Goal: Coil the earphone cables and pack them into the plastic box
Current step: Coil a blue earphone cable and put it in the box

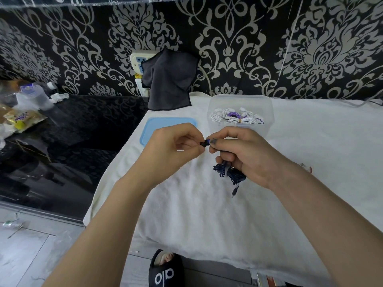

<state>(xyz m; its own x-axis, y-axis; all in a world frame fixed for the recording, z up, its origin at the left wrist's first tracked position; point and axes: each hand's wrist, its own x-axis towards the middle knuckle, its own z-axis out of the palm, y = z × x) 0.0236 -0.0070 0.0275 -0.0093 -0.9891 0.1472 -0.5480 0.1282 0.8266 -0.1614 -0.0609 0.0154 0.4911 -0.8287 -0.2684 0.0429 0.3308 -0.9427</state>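
Both hands on the dark earphones

Left hand pinches an earbud; right hand grips the dark cable bundle hanging below it. Plastic box sits just beyond the right hand.

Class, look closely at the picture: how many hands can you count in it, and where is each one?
2. The left hand pinches the dark earphone above the white cloth. The right hand grips the bundled dark cable beside it.

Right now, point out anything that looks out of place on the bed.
Little stands out. The box sits open with its blue lid lying flat beside it. The dark earphone cable hangs in a loose, messy bundle from the right hand.
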